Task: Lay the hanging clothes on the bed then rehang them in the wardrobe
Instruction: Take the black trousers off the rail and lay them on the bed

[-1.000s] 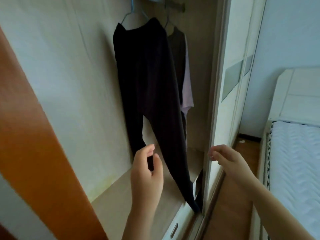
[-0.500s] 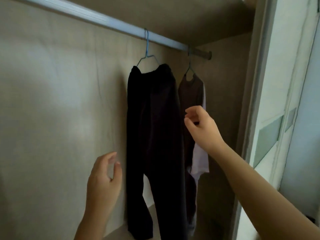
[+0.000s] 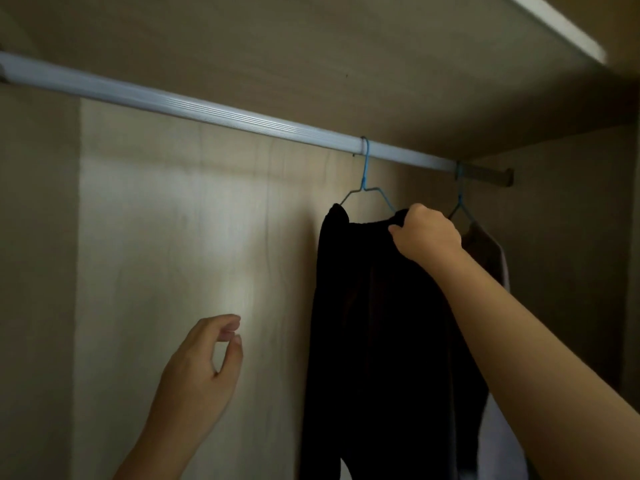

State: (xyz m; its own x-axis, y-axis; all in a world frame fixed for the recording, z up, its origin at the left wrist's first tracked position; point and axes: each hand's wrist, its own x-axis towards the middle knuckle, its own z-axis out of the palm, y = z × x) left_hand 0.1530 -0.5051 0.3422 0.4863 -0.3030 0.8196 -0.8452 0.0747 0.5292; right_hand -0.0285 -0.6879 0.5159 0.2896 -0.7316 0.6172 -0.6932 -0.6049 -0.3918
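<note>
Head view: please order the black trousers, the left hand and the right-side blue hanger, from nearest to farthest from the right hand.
1. black trousers, gripped at the top by the right hand.
2. right-side blue hanger, just right.
3. left hand, lower left.

We see a dim picture overall. Below the rail a pale patch of light lies on the back panel — the brightest area. Past the rail's right end the corner sinks into shadow. The black garment under the rail reads as one flat dark shape; edges look soft.
</note>
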